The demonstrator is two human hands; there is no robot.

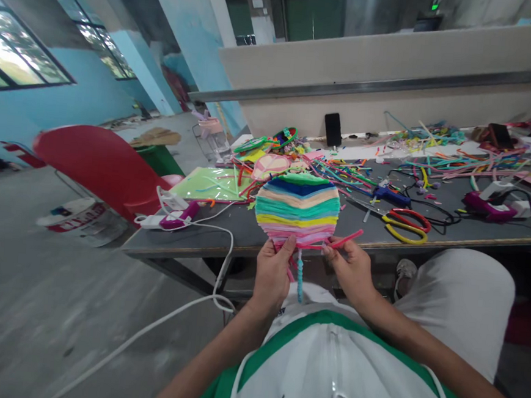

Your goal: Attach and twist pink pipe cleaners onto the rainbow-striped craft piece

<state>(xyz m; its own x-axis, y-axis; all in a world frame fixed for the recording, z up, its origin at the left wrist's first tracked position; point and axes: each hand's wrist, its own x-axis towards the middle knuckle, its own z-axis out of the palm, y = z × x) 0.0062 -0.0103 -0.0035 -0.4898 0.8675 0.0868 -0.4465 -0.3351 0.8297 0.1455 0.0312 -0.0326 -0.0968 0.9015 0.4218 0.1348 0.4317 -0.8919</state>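
I hold up a round craft piece (297,208) made of rows of fuzzy pipe cleaners in green, blue, cream, teal, yellow and pink. My left hand (272,272) pinches its lower edge, fingers closed. My right hand (351,268) grips the lower right edge together with a loose pink pipe cleaner (346,238) that sticks out to the right. A light blue pipe cleaner (299,280) and pink ends hang down between my hands. The piece is in front of the near edge of the dark table (244,237).
Loose pipe cleaners (448,153) litter the table. Red and yellow scissors (405,225) and a blue glue gun (389,194) lie right of the piece. A purple glue gun (177,219) with a white cable lies left, another (490,204) far right. A red chair (105,165) stands left. A phone (332,129) leans on the wall.
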